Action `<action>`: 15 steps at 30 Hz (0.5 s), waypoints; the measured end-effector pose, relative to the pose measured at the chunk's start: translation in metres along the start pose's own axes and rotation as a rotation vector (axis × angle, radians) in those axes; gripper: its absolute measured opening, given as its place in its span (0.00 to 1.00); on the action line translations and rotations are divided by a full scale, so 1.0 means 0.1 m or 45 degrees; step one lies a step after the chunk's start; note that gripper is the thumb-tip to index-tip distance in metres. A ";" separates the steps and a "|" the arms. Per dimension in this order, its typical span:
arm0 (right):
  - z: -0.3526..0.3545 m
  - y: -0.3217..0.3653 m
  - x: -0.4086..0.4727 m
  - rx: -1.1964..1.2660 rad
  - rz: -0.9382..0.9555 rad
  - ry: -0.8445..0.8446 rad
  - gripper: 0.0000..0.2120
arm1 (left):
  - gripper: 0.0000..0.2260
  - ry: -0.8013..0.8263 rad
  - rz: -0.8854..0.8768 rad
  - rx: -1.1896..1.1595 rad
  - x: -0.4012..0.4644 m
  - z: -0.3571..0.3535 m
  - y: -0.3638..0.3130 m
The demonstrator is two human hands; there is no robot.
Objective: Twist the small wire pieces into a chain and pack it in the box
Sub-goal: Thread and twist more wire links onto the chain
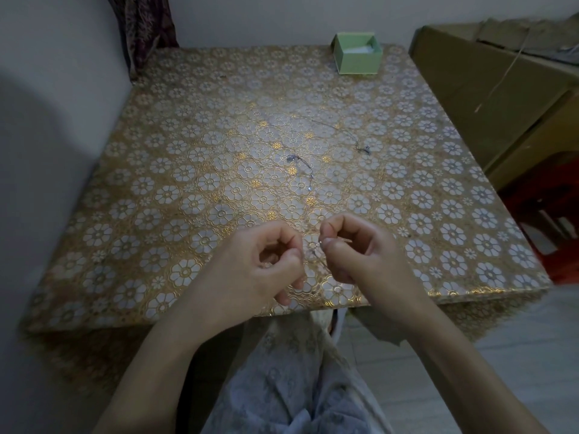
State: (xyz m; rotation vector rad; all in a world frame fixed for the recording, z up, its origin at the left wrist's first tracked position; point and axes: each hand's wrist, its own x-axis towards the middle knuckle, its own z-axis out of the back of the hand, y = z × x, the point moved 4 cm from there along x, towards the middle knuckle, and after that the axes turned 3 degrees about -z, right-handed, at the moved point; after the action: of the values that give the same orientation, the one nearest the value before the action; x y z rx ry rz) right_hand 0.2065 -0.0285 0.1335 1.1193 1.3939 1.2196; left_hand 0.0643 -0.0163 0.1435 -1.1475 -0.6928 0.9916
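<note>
Setting: counter (pixel 194 170) under a gold floral cover, seen from a head-worn camera; patterned trousers visible below the near edge.
Left hand (pixel 266 267): fingers curled inward, thumb pressed to forefinger near the left end of a thin wire piece (pixel 315 250); too fine to tell whether that end is truly pinched.
Right hand (pixel 354 249): thumb and forefinger pinching the right end of the same wire piece, other fingers curled.
Wire in hand: held just above the near part of the counter, between the two hands.
Loose pieces: one short beaded wire length (pixel 300 166) lying mid-counter; a second wire length (pixel 344 134) farther back and to the right, well apart from the first.
Box: small green box (pixel 357 54), open, at the far edge, something pale inside; well apart from the hands.
Step in hand: likely twisting or closing a link; chain not yet joined, packing not yet begun.
Risk: fine wire slipping from the fingertips and vanishing against the busy floral pattern, or dropping off the near edge onto the lap.
Risk: over-twisting kinking or snapping the thin strand.
Risk: dim light hiding the wire ends, leaving a link half closed.
</note>
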 end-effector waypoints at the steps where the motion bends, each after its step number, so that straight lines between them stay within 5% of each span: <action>1: 0.00 0.01 0.01 -0.019 0.004 0.008 0.03 | 0.05 0.006 0.006 -0.023 0.00 0.01 0.00; 8: -0.02 -0.08 0.02 0.376 -0.087 0.071 0.08 | 0.06 0.028 0.066 -0.174 -0.01 -0.04 0.02; 15: 0.00 -0.12 0.02 0.335 -0.069 0.004 0.05 | 0.09 0.005 0.199 -0.289 0.00 -0.10 0.10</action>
State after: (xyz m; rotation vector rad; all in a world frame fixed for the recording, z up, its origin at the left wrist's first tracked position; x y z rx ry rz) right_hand 0.2053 -0.0272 0.1211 1.2492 1.6109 1.0199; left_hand 0.0700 -0.0195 0.1313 -1.4189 -0.7341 1.0608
